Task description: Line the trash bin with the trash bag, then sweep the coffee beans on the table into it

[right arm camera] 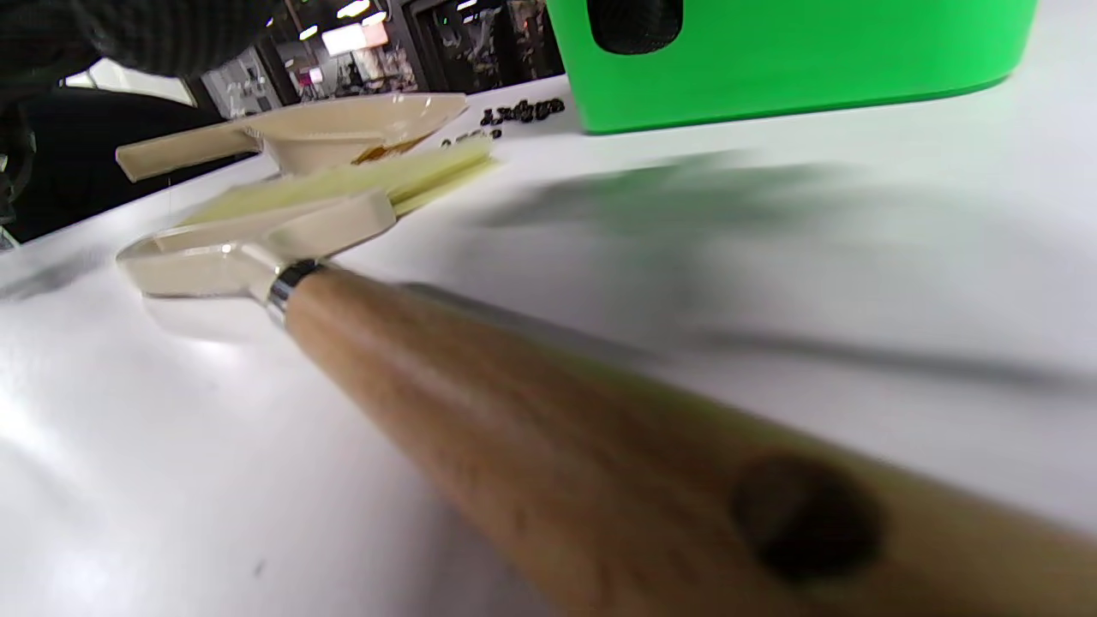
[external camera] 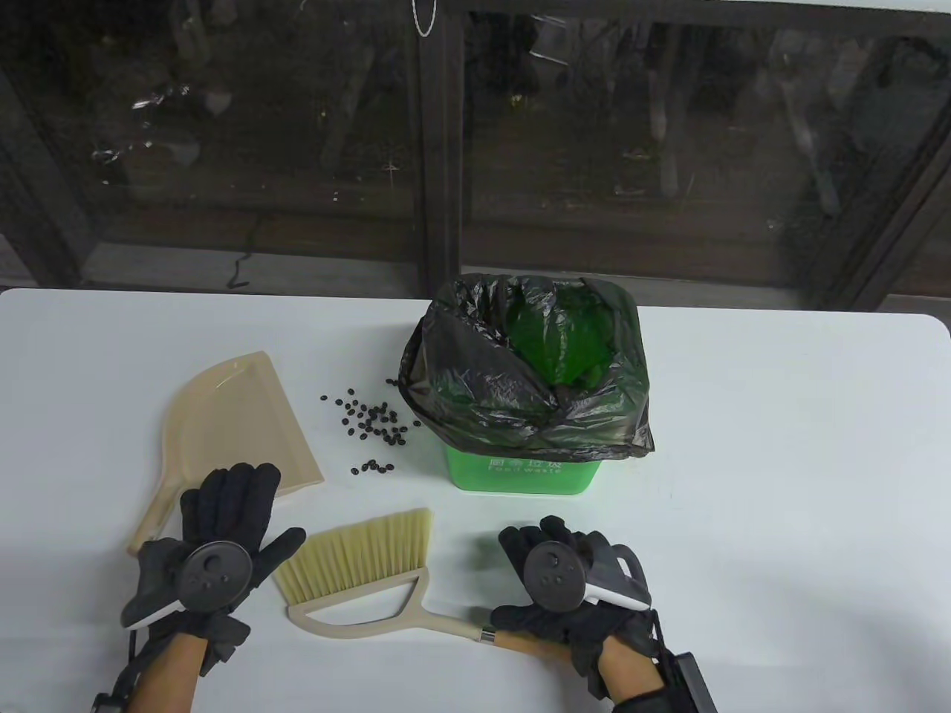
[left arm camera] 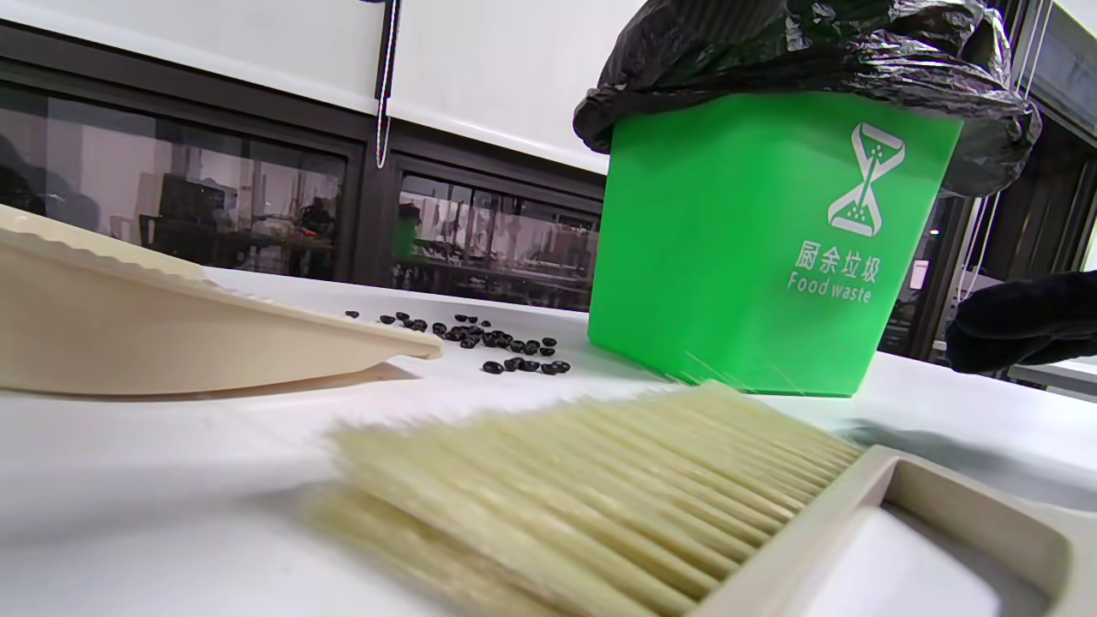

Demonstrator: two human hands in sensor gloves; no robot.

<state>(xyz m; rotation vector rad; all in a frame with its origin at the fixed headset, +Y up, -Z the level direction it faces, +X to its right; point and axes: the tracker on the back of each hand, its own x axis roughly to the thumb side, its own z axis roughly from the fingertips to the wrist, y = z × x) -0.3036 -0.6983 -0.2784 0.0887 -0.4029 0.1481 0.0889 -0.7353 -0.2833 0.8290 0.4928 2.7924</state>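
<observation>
The green trash bin (external camera: 520,475) stands mid-table with the black trash bag (external camera: 475,386) lining it and folded over its rim. Several coffee beans (external camera: 368,423) lie scattered left of the bin. A beige dustpan (external camera: 238,423) lies further left. The brush (external camera: 364,572) lies flat near the front edge, bristles toward the beans. My left hand (external camera: 230,512) hovers with straight fingers over the dustpan's handle end. My right hand (external camera: 557,572) sits over the brush's wooden handle (external camera: 520,640), thumb beside it, fingers not wrapped round it. The handle (right arm camera: 514,428) fills the right wrist view.
The white table (external camera: 780,483) ends at dark windows behind the bin. In the left wrist view the dustpan (left arm camera: 171,334), beans (left arm camera: 488,338) and bin (left arm camera: 737,257) stand beyond the bristles (left arm camera: 583,488).
</observation>
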